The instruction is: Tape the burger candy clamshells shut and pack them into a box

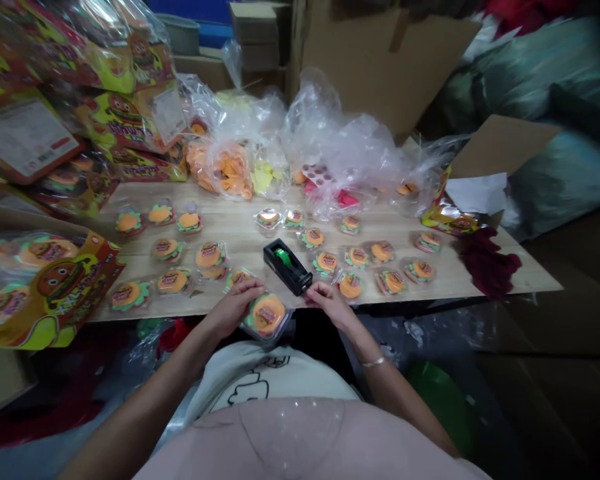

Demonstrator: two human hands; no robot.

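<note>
Nestling inside left grip [235, 303], burger pack [267, 317]

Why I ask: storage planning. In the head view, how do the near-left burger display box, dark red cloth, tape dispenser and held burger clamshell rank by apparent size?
1. near-left burger display box: largest, though near the camera.
2. dark red cloth.
3. burger clamshell in the left hand and tape dispenser: alike; clamshell is nearer, so unranked.
</note>
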